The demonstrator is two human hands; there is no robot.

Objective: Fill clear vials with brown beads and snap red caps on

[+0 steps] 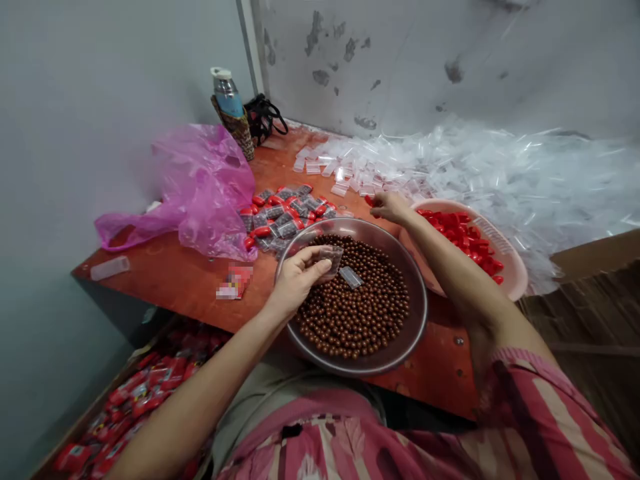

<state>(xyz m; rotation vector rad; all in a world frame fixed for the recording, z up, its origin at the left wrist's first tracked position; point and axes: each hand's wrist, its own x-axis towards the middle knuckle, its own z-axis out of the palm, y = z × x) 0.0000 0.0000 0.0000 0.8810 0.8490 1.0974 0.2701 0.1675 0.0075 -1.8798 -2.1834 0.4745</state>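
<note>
Left fingers (325, 252) pinch a clear case (331, 259) above the bowl (423, 293) of brown balls (360, 320). Right fingers (376, 205), nearly closed, grip a red cap (369, 200) beyond the bowl, whose right side neighbours a pink basket (517, 273).

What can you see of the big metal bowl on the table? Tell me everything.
The bowl is round, wide and silvery, metal by its look, with a shiny rim. It sits upright on the red-orange table, its near side at the front edge. Many glossy brown balls cover its bottom, leaving some inner wall bare, and a small clear piece lies on them. The left hand reaches over it; whether that touches the rim, I can't tell.
</note>
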